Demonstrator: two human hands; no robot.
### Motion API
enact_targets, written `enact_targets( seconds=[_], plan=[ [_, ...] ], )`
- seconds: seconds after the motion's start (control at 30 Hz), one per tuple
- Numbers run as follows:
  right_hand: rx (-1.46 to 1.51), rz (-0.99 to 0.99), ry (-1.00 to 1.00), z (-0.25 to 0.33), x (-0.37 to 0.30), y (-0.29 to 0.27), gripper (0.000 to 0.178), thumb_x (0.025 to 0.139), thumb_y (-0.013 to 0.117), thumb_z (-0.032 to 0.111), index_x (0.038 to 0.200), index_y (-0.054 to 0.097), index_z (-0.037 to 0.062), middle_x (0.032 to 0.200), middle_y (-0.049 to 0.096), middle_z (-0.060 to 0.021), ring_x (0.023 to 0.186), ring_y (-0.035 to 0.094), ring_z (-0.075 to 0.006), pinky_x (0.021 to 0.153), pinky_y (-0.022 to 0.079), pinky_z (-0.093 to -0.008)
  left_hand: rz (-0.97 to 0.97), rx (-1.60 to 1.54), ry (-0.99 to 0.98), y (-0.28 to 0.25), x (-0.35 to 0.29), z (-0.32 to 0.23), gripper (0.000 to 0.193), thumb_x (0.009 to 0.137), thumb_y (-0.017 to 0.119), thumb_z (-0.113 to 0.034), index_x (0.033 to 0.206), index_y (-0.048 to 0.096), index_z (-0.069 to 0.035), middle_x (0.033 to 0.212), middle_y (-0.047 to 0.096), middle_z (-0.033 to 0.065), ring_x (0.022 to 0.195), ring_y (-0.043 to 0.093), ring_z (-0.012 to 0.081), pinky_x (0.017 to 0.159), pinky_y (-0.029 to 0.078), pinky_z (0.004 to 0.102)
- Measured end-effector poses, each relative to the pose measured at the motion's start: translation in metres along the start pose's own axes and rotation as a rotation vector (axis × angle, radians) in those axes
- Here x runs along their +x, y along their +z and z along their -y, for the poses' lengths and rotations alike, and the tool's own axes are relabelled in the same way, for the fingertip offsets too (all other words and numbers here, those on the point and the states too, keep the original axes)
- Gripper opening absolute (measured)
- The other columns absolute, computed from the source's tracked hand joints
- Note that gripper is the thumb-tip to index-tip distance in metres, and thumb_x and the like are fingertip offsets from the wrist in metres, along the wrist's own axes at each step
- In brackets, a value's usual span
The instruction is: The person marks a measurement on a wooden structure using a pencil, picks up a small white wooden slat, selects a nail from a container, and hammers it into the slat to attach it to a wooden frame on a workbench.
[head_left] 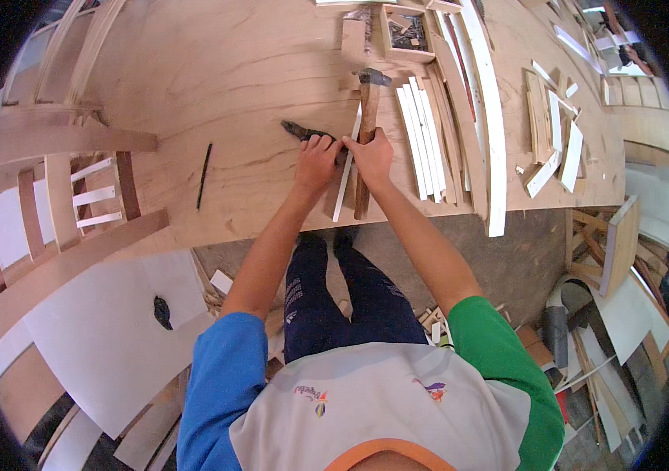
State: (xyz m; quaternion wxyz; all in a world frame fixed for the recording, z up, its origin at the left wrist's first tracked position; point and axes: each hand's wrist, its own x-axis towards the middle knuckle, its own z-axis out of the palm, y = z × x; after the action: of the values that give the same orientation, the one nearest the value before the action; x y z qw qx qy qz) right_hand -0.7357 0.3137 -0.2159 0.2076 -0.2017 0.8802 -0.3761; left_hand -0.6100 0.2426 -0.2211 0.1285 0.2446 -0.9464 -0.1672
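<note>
My left hand (318, 163) has its fingers curled next to a black tool that looks like pliers (296, 129); its tip points to the far left, and part of it is hidden by the hand. Fingertip to fingertip with it, my right hand (373, 156) pinches at a narrow white strip of wood (342, 191) that runs between the two hands. Anything smaller between the fingertips is hidden. A claw hammer (374, 76) with a wooden handle lies on the table, its handle passing beneath my right hand.
On the wooden table (248, 94), white strips (422, 141) lie stacked to the right, beside a long white board (494, 157). An open wooden box (408, 33) with small metal bits stands at the back. A black pencil-like stick (205, 176) and a slatted wooden frame (60, 204) are at the left.
</note>
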Motion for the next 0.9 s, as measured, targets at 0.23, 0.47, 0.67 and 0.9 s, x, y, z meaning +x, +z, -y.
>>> enact_targets(
  seconds=[0.23, 0.47, 0.67, 0.9],
  plan=[
    [-0.033, -0.013, -0.006, 0.001, -0.003, 0.006, 0.042, 0.064, 0.079, 0.022, 0.092, 0.06, -0.0029, 0.086, 0.067, -0.022, 0.082, 0.066, -0.0376, 0.073, 0.052, -0.0439, -0.145, 0.024, 0.093, -0.006, -0.03, 0.029, 0.033, 0.074, 0.059, -0.007, 0.106, 0.064, -0.015, 0.089, 0.055, 0.0042, 0.094, 0.054, 0.0247, 0.083, 0.045, 0.0383],
    [-0.073, 0.017, -0.054, -0.004, -0.03, 0.015, 0.032, 0.069, 0.072, 0.019, 0.089, 0.059, -0.0022, 0.082, 0.065, -0.0228, 0.081, 0.064, -0.0412, 0.072, 0.05, -0.0464, -0.079, 0.058, -0.003, -0.021, -0.053, 0.053, 0.032, 0.073, 0.058, -0.007, 0.104, 0.065, -0.016, 0.09, 0.057, 0.0034, 0.097, 0.055, 0.0237, 0.082, 0.047, 0.0377],
    [-0.029, -0.009, -0.206, -0.01, -0.062, 0.037, 0.035, 0.069, 0.073, 0.02, 0.083, 0.054, -0.0052, 0.078, 0.059, -0.0255, 0.076, 0.06, -0.0421, 0.069, 0.047, -0.046, -0.098, 0.096, -0.057, -0.039, -0.071, 0.063, 0.035, 0.074, 0.059, -0.005, 0.107, 0.066, -0.017, 0.093, 0.061, 0.0022, 0.096, 0.057, 0.0231, 0.081, 0.046, 0.0367],
    [0.025, 0.178, -0.093, 0.001, -0.069, 0.012, 0.034, 0.071, 0.074, 0.022, 0.084, 0.056, -0.0026, 0.085, 0.06, -0.0213, 0.081, 0.058, -0.0401, 0.074, 0.047, -0.0453, -0.436, -0.205, -0.318, -0.05, -0.074, 0.041, 0.032, 0.079, 0.065, 0.002, 0.106, 0.071, -0.014, 0.085, 0.068, 0.0048, 0.078, 0.06, 0.0216, 0.071, 0.049, 0.0345]
  ],
)
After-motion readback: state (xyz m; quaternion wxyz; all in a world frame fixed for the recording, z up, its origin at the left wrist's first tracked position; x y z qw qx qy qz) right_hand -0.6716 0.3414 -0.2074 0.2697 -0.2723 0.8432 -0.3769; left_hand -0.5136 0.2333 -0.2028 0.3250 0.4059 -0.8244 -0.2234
